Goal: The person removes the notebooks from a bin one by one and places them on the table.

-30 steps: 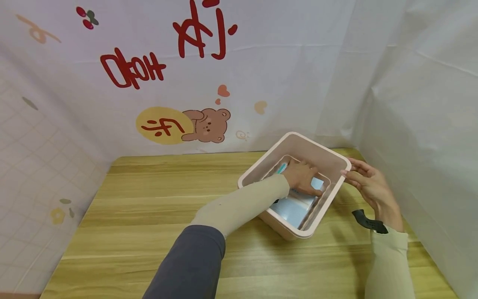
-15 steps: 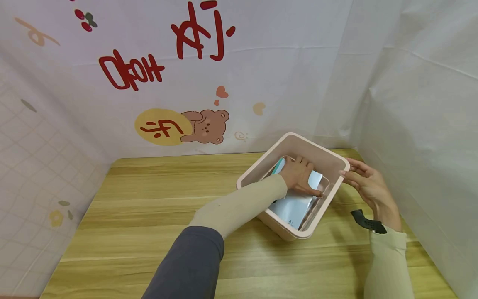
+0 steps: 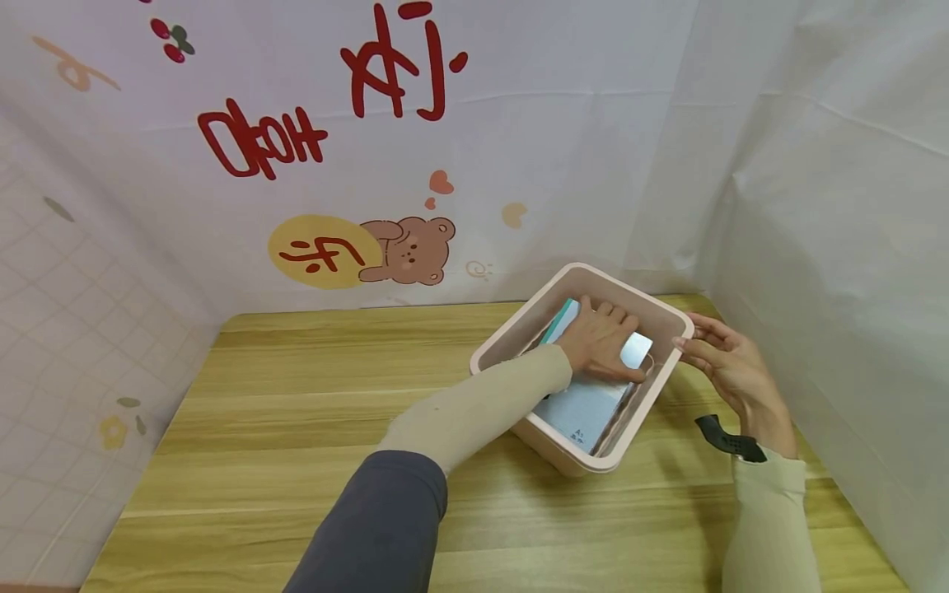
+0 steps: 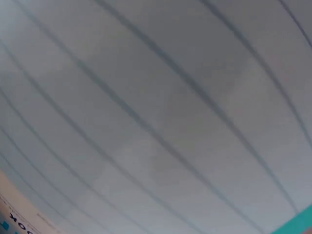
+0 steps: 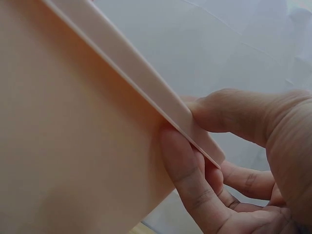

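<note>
A pale blue notebook (image 3: 586, 409) with a teal edge lies inside a pale pink plastic bin (image 3: 483, 354). My left hand (image 3: 599, 339) reaches down into the bin and grips the notebook from above, thumb towards the right edge and fingers spread over the far part. Its palm hides the middle of the cover. A pale surface (image 4: 146, 112) with dark slanting lines fills the left wrist view. On the bin's right corner, my right hand (image 3: 730, 362) pinches the rim (image 5: 146, 87), thumb on top and fingers beneath, as the right wrist view shows.
The bin stands on a wood-grain table (image 3: 319, 412) near its back right corner. White sheeting with printed red characters and a bear (image 3: 418, 251) hangs behind the table, and a plain sheet (image 3: 853, 247) closes the right side.
The notebook has shifted up and towards the far right inside the bin with my left hand. More of its cover and teal edge shows. My right hand stays on the rim.
</note>
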`<state>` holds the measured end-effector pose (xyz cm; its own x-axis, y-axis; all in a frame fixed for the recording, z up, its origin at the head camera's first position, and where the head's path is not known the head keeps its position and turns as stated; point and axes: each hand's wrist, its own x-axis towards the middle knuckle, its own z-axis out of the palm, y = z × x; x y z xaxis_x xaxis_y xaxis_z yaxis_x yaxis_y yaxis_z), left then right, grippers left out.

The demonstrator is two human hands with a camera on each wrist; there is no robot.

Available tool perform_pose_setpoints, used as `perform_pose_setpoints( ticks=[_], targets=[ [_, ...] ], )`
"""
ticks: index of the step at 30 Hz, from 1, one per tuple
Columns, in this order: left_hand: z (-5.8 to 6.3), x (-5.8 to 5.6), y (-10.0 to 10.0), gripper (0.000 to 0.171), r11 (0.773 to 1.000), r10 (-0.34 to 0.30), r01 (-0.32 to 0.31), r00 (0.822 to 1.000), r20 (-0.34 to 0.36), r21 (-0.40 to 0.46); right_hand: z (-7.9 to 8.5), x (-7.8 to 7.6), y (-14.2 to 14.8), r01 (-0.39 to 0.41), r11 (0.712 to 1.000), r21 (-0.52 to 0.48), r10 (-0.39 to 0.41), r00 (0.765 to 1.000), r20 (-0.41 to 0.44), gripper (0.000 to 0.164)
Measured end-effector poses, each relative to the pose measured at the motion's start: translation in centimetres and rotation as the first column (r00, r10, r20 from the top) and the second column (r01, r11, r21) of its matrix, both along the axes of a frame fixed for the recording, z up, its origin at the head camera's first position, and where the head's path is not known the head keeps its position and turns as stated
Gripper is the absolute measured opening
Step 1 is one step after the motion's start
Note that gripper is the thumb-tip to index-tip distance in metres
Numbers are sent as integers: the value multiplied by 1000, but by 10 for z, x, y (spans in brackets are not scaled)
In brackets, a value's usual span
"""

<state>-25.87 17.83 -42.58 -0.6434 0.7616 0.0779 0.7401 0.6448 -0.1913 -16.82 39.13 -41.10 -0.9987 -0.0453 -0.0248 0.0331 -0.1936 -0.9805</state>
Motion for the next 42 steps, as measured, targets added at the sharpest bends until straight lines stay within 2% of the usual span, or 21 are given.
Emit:
perform_pose_setpoints(
  ticks=[10, 16, 28, 36, 42],
  targets=[
    [20, -4, 2, 85, 1000, -10, 11, 999, 31, -27, 0, -1, -1, -1, 1000, -15, 1, 1000, 5, 46],
    [43, -9, -1, 92, 999, 24, -23, 999, 41, -30, -2, -3, -1, -1, 1000, -12, 1, 1000, 9, 48],
    [92, -12, -17, 85, 1000, 26, -26, 1000, 4, -8, -4, -5, 0, -10, 1000, -26, 10, 1000, -4, 48],
    [118, -10, -35, 85, 997, 32, -31, 999, -14, 75, -2, -5, -2, 2, 999, -36, -2, 1000, 8, 50],
    [144, -6, -51, 85, 989, 55, -48, 998, -42, 138, -2, -5, -3, 7, 1000, -27, -7, 1000, 6, 47]
  ],
)
